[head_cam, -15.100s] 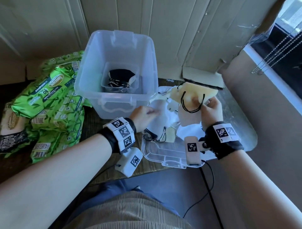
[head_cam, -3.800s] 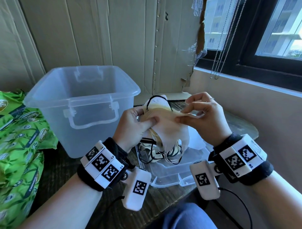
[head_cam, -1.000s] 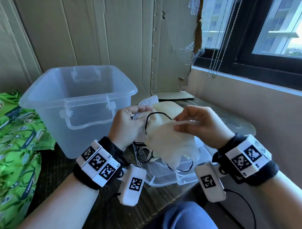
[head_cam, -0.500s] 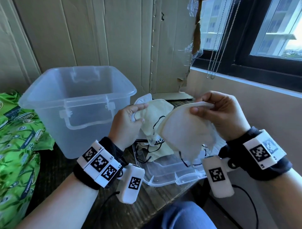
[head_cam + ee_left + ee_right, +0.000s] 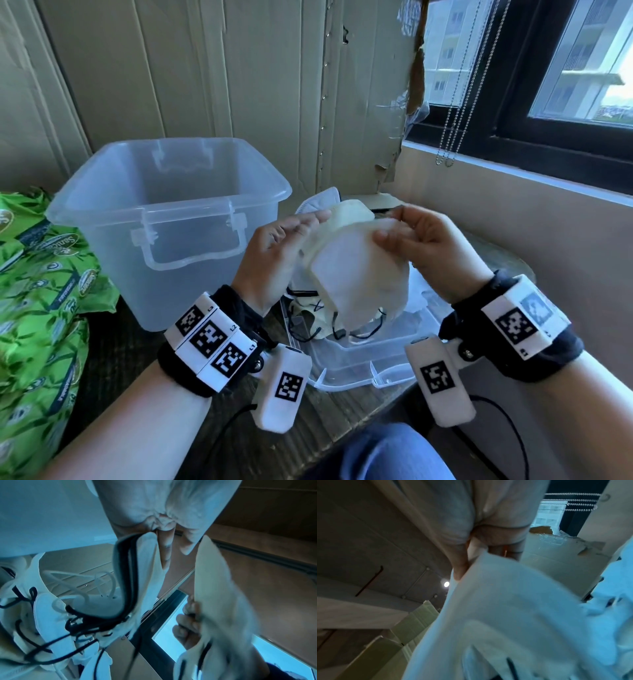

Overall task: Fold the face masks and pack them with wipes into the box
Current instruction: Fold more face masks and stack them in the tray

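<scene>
Far left of frame: green wipes packs (image 5: pixel 41 308), untouched. Left-centre: clear box (image 5: pixel 164 219), open, contents not visible from this angle. Centre: left hand (image 5: pixel 274 257), fingers mostly straight, laid vs. the back of the cream face mask (image 5: pixel 356 274) held mid-air. Right of centre: right hand (image 5: pixel 428 253) pinches the mask's top edge btwn thumb & fingers. Below, more masks in a heap (image 5: pixel 308 318) on the clear lid (image 5: pixel 363 359), black ear loops tangled. Risk, imo: dangling loops snag the heap & drag extras up; one-sided pinch lets the fold spring open.
</scene>
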The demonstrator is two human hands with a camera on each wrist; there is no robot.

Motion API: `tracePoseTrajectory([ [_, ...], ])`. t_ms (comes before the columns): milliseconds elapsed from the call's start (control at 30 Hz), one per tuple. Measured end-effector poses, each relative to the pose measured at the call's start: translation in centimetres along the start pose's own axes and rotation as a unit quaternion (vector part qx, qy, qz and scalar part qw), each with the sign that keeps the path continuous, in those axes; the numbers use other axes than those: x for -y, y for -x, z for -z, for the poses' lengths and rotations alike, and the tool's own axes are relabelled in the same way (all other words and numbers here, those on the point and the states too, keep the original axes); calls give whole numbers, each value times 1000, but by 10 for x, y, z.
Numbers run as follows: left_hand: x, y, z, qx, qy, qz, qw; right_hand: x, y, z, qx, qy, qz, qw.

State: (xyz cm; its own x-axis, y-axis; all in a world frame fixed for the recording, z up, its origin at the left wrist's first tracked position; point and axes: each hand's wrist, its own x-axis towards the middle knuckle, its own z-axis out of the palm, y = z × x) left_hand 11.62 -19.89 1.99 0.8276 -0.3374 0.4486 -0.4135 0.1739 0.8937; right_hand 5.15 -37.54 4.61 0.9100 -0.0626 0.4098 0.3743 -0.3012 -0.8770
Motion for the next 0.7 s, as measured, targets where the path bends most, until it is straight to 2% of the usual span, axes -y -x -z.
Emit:
tracePoseTrajectory([
  [67, 0, 2, -1, 10, 57, 23, 998, 4, -4, -2, -40, -30, 2, 999],
  [167, -1, 3, -1, 23, 101, 23, 994, 6, -7, -4, -85, -12, 7, 996],
  [367, -2, 4, -8, -1, 125, -5, 992, -1, -8, -8, -80, -19, 12, 997],
  [500, 0, 3, -8, -27, 88, -24, 995, -1, -7, -9, -90, -31, 6, 995],
  [700, 1, 2, -3, -35, 21, -78, 996, -4, -6, -5, -196, 60, 36, 978],
])
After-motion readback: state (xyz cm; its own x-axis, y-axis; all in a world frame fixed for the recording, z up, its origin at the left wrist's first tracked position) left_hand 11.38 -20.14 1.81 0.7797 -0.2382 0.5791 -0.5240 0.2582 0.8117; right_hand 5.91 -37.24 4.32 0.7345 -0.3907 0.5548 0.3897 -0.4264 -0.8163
